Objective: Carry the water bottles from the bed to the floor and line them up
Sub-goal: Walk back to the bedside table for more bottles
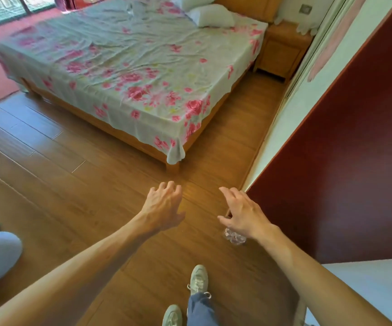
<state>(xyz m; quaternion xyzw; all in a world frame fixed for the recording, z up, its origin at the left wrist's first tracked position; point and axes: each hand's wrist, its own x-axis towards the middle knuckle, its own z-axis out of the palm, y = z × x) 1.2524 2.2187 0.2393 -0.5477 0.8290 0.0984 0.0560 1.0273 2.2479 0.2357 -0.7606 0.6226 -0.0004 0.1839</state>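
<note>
Pale sneakers [198,277] and a jeans leg [199,309] stand at the near edge on the wooden floor [72,196], with both bare forearms reaching away from them. A clear water bottle [235,236] shows just under the right hand [242,215], near the dark red door [343,161] on the right. Its crinkled end pokes out on the near side of the wrist, and a sliver of clear plastic shows between thumb and fingers, so its long axis seems to run near to far beneath the palm. I cannot tell if it lies on the boards or if the palm touches it. That hand is spread, fingers straight and apart, clasping nothing that shows. The left hand [164,205] hovers to the left of it, well apart from the bottle, fingers loosely bent and holding nothing. The right hand is plainly the nearer one, and the bottle lies straight below it. No row of bottles is visible on the floor. Farther off, the bed [119,67] with its rose-print sheet fills the far left. A small clear shape [130,9] at its far end may be another bottle, but it is too blurred to say. White pillows [211,16] and a wooden nightstand [284,52] lie beyond.
</note>
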